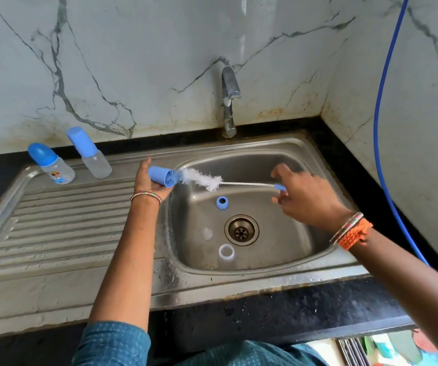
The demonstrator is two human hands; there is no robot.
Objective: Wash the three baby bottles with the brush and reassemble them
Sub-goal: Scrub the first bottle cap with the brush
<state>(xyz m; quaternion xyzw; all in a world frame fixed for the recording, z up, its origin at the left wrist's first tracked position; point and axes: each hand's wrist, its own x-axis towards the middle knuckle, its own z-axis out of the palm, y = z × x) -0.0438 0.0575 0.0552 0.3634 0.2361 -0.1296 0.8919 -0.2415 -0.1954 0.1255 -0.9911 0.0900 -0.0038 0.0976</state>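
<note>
Holding a blue cap (161,176) in the left hand (150,180), palm up, fingers curled beneath it and thumb raised beside it, open mouth turned right toward the basin. Pinching the blue handle end of the bottle brush (214,180) with the right hand (305,196), thumb and forefinger on the grip, other fingers loosely spread. Brush lying nearly level between the two hands, white bristle tip just at the cap's mouth, wire stem running right to the grip. All of this above the left part of the sink (286,262). Down in the basin, apart from both hands: a blue ring (222,202) below the bristles, a clear teat (207,233) left of the drain (241,229), a clear bottle (226,252) seen mouth-on nearer the front wall. On the ribbed drainboard (62,233), left of the left hand, two capped bottles: a dome-capped bottle (51,163) and a tall-capped bottle (89,153), just beside each other. Tap (229,101) behind the basin, no water visibly running. Blue hose (381,128) hanging at the right wall.
</note>
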